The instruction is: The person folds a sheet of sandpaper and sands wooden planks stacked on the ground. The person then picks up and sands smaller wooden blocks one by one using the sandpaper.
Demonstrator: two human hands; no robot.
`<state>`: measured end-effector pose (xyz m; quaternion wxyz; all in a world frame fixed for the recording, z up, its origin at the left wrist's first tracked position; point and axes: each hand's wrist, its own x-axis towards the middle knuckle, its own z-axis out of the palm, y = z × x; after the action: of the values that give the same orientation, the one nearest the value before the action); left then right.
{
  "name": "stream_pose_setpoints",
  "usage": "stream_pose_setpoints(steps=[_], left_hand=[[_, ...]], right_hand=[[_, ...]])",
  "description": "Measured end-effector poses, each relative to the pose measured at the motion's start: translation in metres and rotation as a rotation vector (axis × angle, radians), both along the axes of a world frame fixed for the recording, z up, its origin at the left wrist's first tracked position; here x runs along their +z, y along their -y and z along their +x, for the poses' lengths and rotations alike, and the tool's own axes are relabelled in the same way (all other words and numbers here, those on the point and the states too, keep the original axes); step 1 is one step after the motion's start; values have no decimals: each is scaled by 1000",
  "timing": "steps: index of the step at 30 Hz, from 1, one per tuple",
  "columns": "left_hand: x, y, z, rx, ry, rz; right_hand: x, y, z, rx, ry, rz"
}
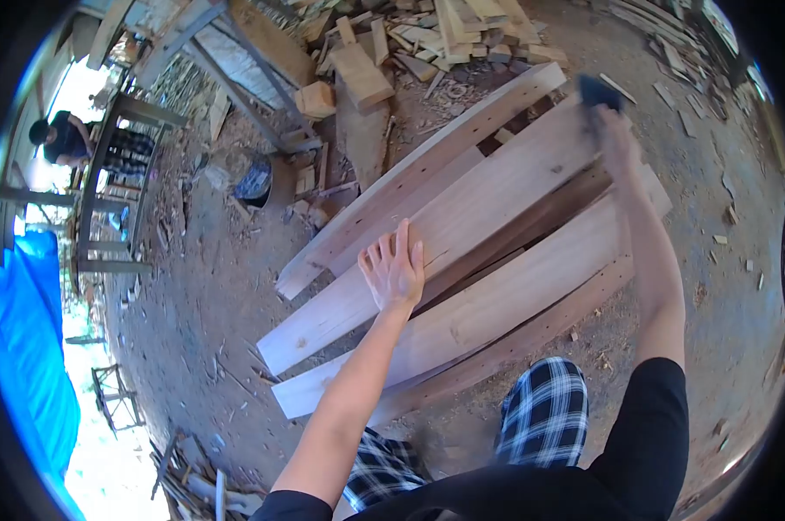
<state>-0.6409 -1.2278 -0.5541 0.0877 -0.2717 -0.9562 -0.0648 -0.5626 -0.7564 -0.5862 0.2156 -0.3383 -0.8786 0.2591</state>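
Note:
My left hand [396,273] lies with its fingers spread on the pale middle plank [505,187], pressing near its lower-left half. At the plank's far right end, my right hand [619,143] is closed on a dark block-like tool [597,93], smeared by motion, so its exact kind cannot be made out. Alongside runs a second pale plank [514,291], with a gap between the two. A board with a row of small holes [436,165] stands along the far side, and another holed board [549,326] along the near side.
Offcuts of wood [462,39] are heaped at the top. A bucket-like container [266,182] stands at upper left, near a wooden frame [236,82]. Another person [66,139] is at the far left, above a blue tarp [32,321]. Scrap wood [197,486] lies at lower left.

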Motion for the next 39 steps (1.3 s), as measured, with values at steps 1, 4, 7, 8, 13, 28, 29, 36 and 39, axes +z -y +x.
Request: stream_pose_setpoints(steps=[1,4,7,8,13,28,29,36,39], left_hand=[[1,-1,0,22,5,0],[5,2,1,5,-6,7],[5,-1,0,-6,12,22],[5,-1,2,-5,11,15],[5,0,0,2,24,17],[-11,-5,-18,20,9,371],[-9,-1,-15,23,87,412],[0,36,-13,-342,-50,-31],[9,32,-21,-319,27,-54]], right_hand=[[6,1,-9,-104,46,272],[24,54,-34,-163,90,249],[3,159,-29,115,-147,160],[25,205,-13,279,-68,220],[66,202,6,408,-111,-230],[43,289,29,735,60,354],[44,267,25,566,-35,158],[33,249,42,249,-29,445],[41,274,60,345,-156,302]])
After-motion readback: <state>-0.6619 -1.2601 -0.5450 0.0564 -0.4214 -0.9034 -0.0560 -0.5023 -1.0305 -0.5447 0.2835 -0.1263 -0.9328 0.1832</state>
